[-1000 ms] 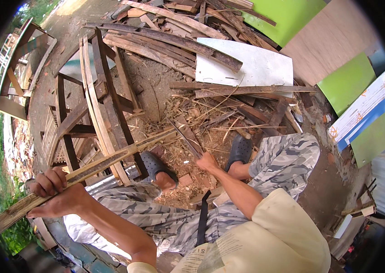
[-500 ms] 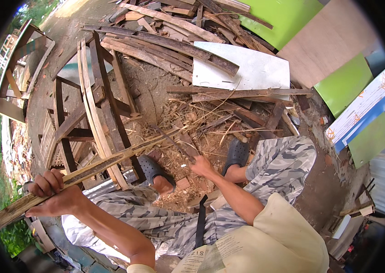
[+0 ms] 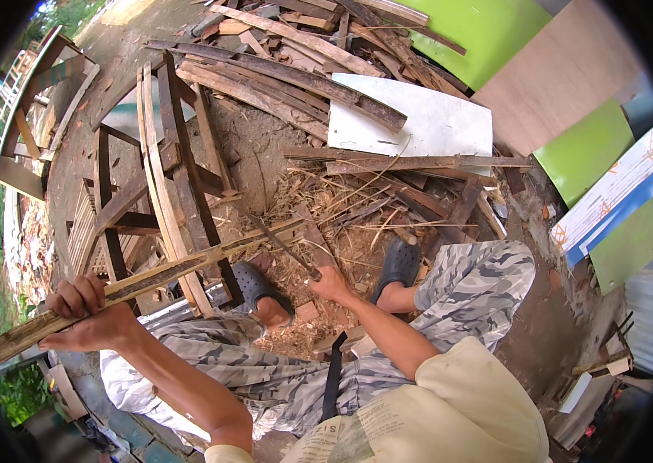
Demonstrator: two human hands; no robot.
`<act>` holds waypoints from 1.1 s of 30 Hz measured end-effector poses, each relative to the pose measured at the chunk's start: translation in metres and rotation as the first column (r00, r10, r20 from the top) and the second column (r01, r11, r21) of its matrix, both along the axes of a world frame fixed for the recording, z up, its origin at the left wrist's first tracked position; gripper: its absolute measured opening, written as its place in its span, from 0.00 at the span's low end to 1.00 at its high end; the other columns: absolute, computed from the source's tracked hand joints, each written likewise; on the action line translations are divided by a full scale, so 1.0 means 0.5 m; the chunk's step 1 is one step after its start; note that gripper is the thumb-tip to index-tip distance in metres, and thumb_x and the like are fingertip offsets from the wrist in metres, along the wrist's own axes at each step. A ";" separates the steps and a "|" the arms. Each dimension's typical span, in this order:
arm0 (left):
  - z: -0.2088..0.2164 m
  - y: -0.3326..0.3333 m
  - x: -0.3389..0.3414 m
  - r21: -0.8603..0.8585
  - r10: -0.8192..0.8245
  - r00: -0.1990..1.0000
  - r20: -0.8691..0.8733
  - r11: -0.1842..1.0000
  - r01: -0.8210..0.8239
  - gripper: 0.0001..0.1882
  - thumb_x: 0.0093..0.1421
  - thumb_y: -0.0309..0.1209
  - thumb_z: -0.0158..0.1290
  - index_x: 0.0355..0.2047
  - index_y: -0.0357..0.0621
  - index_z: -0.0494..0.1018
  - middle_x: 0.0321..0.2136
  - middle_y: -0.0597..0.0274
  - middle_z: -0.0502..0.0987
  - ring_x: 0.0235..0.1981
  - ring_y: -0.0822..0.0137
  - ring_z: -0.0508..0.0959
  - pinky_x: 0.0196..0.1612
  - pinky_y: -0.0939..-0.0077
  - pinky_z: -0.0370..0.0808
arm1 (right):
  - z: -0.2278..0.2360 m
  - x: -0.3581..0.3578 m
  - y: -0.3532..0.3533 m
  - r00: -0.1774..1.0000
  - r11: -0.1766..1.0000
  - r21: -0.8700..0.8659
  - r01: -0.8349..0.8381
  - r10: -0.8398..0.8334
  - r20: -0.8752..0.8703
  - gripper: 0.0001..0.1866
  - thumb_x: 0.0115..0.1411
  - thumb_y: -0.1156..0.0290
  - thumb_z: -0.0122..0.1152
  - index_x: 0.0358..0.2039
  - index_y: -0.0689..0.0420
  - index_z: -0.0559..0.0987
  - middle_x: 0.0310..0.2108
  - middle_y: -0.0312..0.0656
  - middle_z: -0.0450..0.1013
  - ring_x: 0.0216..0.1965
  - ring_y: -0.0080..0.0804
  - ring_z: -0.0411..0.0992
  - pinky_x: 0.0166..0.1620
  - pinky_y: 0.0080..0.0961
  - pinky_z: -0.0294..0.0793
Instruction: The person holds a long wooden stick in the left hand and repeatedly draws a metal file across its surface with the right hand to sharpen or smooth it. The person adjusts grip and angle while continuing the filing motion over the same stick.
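My left hand (image 3: 86, 315) grips the near end of a long wooden strip (image 3: 164, 279), fingers over the top and thumb beneath. The strip slants up to the right across a wooden frame (image 3: 197, 208), its far end above the chip-covered ground. My right hand (image 3: 332, 285) is closed around the handle of a machete (image 3: 286, 248). Its dark, narrow blade points up and to the left, over the strip's far part; I cannot tell whether they touch.
Wood shavings (image 3: 295, 339) cover the ground between my clogs (image 3: 259, 291). Ahead lie a pile of old boards (image 3: 264, 77) and a white panel (image 3: 411, 116). Green sheets (image 3: 480, 38) and a brown board (image 3: 558, 69) stand at the right. A wooden frame (image 3: 21, 147) is at far left.
My right hand and the machete have shifted slightly left and down. The left hand still holds the wooden strip, its near end a little lower to the left.
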State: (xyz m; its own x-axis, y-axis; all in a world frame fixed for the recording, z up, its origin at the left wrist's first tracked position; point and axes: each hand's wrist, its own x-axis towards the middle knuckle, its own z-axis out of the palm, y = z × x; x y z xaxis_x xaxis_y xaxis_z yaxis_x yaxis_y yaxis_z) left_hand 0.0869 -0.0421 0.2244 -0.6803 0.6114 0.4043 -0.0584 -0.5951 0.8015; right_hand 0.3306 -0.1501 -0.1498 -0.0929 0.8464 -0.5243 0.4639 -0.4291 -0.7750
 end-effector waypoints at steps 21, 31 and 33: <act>-0.012 -0.012 -0.041 0.060 0.018 0.999 0.049 0.998 -0.020 0.34 0.59 0.71 0.39 0.21 0.52 0.56 0.15 0.71 0.52 0.14 0.76 0.51 0.17 0.80 0.47 | -0.045 0.081 -0.048 0.959 0.909 -0.399 0.118 0.000 0.285 0.21 0.49 0.61 0.60 0.39 0.62 0.81 0.38 0.61 0.77 0.44 0.56 0.76 0.48 0.45 0.73; -0.045 -0.018 -0.066 0.085 -0.133 0.974 0.184 0.989 0.119 0.27 0.69 0.54 0.41 0.47 0.40 0.67 0.35 0.58 0.75 0.38 0.63 0.75 0.47 0.68 0.72 | 0.284 0.109 0.077 0.984 0.986 0.167 0.013 -0.042 0.171 0.26 0.52 0.55 0.66 0.45 0.63 0.78 0.28 0.55 0.78 0.33 0.47 0.77 0.41 0.39 0.73; -0.045 -0.009 -0.045 0.051 -0.130 0.985 0.115 0.991 0.125 0.27 0.69 0.53 0.40 0.49 0.39 0.67 0.39 0.55 0.77 0.43 0.62 0.76 0.50 0.68 0.72 | 0.373 0.137 0.085 0.964 0.970 0.238 -0.048 -0.018 0.264 0.27 0.53 0.55 0.66 0.46 0.63 0.78 0.31 0.56 0.78 0.36 0.50 0.77 0.42 0.40 0.73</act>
State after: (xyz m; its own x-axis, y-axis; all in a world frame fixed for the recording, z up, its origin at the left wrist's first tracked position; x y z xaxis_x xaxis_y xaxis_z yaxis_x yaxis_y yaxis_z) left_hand 0.0647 -0.0465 0.2018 -0.6423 0.6796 0.3543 -0.2282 -0.6109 0.7581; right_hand 0.3992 -0.1076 0.0366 0.0067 0.9498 -0.3127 0.6698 -0.2364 -0.7039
